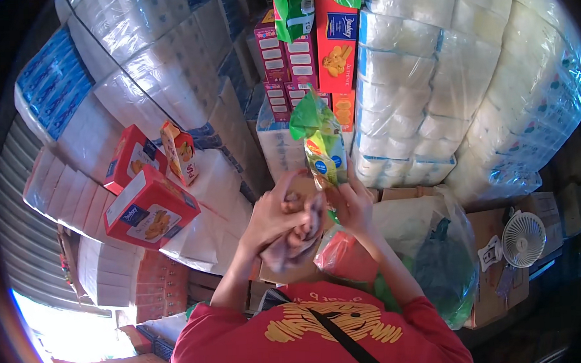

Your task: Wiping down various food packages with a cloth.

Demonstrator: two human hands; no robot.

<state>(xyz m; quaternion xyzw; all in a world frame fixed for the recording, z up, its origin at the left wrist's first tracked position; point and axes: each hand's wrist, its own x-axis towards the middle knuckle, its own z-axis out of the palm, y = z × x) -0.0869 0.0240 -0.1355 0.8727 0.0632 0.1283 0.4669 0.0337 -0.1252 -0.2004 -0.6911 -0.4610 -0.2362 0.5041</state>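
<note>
My left hand (268,216) grips a crumpled greyish-pink cloth (285,254), blurred by motion. Close beside it, my right hand (353,203) holds a shiny green and yellow plastic packet (325,147) upright by its lower part. The cloth is at the packet's lower left side; whether they touch cannot be made out. Beyond the packet, a tall red biscuit box (336,75) stands against purple cartons (301,65), with a green packet (296,13) on top. Left of my hands, red biscuit boxes (151,208) and a smaller red and yellow box (179,155) rest on white wrapped packs.
Plastic-wrapped paper roll packs (398,82) rise at the right, and more wrapped packs (166,74) at the left. A clear plastic bag (421,224) lies near my right forearm. A small white fan (523,241) stands by a cardboard carton (510,288).
</note>
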